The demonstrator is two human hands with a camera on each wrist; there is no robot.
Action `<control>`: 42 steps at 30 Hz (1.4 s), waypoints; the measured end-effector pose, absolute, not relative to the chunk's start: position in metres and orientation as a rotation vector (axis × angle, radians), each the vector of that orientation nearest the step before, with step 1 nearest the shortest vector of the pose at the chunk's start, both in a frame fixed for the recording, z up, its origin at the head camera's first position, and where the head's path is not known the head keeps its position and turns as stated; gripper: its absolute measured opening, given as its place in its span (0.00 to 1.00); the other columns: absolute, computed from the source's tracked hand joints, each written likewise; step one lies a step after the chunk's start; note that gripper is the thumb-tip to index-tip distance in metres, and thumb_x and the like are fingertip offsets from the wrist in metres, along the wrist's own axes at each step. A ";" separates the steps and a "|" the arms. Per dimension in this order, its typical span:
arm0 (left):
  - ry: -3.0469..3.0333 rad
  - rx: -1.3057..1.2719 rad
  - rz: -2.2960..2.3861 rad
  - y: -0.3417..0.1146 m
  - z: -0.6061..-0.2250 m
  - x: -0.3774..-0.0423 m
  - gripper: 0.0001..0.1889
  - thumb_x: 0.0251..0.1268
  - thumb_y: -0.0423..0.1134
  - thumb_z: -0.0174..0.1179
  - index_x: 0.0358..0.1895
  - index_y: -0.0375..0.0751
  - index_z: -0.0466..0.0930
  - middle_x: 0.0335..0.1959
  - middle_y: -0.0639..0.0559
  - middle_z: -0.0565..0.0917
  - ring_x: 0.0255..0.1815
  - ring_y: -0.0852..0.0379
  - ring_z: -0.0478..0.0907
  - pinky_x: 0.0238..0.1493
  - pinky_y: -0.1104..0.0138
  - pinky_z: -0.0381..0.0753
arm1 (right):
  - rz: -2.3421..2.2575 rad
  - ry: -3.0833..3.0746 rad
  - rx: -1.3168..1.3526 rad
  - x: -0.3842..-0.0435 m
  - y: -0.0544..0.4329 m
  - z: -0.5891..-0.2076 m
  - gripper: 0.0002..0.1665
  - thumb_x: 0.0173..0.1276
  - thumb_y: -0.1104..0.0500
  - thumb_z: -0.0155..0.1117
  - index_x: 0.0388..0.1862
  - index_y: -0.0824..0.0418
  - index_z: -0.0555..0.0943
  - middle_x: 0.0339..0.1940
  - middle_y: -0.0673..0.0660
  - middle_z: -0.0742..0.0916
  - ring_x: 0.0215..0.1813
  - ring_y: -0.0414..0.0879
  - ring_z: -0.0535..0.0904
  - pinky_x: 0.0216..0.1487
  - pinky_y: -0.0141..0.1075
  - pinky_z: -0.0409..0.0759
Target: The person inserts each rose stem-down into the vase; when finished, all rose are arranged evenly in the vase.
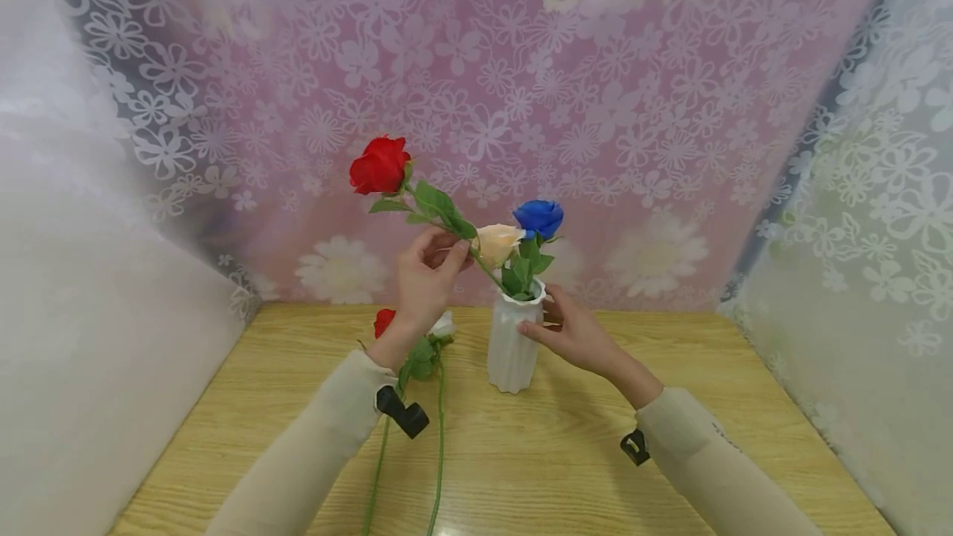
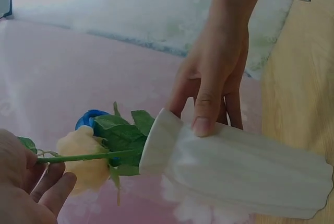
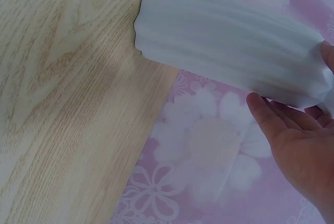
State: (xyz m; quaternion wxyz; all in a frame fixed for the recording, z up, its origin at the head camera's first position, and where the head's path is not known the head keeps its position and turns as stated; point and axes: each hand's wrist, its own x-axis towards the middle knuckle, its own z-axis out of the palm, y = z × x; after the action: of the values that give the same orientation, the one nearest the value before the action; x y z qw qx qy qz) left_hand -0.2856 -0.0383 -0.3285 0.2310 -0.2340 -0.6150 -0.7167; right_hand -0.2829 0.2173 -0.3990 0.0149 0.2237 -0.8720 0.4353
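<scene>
My left hand point(image 1: 424, 284) pinches the stem of a red rose point(image 1: 380, 165) just below its leaves. The bloom leans to the upper left, and the stem's lower end point(image 2: 88, 157) goes into the mouth of a white fluted vase point(image 1: 512, 350). A cream rose point(image 1: 497, 245) and a blue rose point(image 1: 539, 218) stand in that vase, their leaves crowding its rim. My right hand point(image 1: 577, 333) holds the vase near its neck from the right, thumb in front and fingers behind. The vase is upright on the table; its inside is hidden.
Left of the vase, another red rose point(image 1: 384, 322) and a white rose point(image 1: 442, 324) lie on the wooden table point(image 1: 581, 470), long stems pointing toward me. My left forearm partly covers them. A pink flowered sheet point(image 1: 476, 89) hangs behind the table, with pale sheets at both sides.
</scene>
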 end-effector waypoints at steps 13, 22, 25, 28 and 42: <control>-1.996 -0.663 -1.688 -0.020 -0.343 -0.289 0.08 0.75 0.34 0.64 0.49 0.34 0.88 0.41 0.38 0.91 0.43 0.43 0.88 0.46 0.68 0.87 | 1.373 -2.682 0.739 -0.282 0.213 -0.396 0.44 0.76 0.49 0.70 0.82 0.57 0.60 0.79 0.66 0.74 0.74 0.68 0.76 0.67 0.61 0.81; -2.064 -0.667 -1.667 -0.018 -0.345 -0.292 0.09 0.78 0.36 0.63 0.50 0.37 0.89 0.42 0.42 0.91 0.44 0.45 0.88 0.44 0.66 0.85 | 1.375 -2.686 0.737 -0.282 0.215 -0.396 0.44 0.77 0.49 0.69 0.83 0.58 0.59 0.78 0.66 0.74 0.74 0.69 0.75 0.67 0.61 0.82; -2.064 -0.685 -1.650 -0.017 -0.345 -0.293 0.08 0.77 0.34 0.63 0.50 0.36 0.88 0.42 0.41 0.91 0.44 0.43 0.88 0.43 0.65 0.85 | 1.375 -2.695 0.733 -0.281 0.216 -0.396 0.44 0.77 0.49 0.69 0.83 0.58 0.59 0.79 0.66 0.74 0.75 0.69 0.75 0.67 0.60 0.82; -2.064 -0.706 -1.628 -0.015 -0.343 -0.292 0.08 0.76 0.32 0.63 0.50 0.35 0.89 0.41 0.40 0.91 0.43 0.43 0.88 0.42 0.64 0.85 | 1.378 -2.701 0.727 -0.280 0.217 -0.396 0.44 0.77 0.48 0.68 0.83 0.57 0.59 0.79 0.66 0.73 0.75 0.69 0.75 0.67 0.60 0.81; -2.173 -0.713 -1.539 -0.006 -0.352 -0.294 0.09 0.75 0.36 0.64 0.49 0.35 0.91 0.39 0.44 0.91 0.39 0.50 0.85 0.37 0.70 0.83 | 1.380 -2.690 0.730 -0.281 0.217 -0.400 0.45 0.77 0.48 0.69 0.84 0.55 0.58 0.79 0.64 0.73 0.75 0.67 0.75 0.67 0.60 0.81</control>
State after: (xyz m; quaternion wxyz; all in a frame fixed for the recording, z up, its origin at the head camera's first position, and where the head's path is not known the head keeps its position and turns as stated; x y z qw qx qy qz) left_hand -0.2941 -0.0059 -0.3525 0.1911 -0.2537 -0.7738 -0.5480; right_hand -0.2813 0.2169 -0.4003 0.0158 0.2346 -0.8649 0.4435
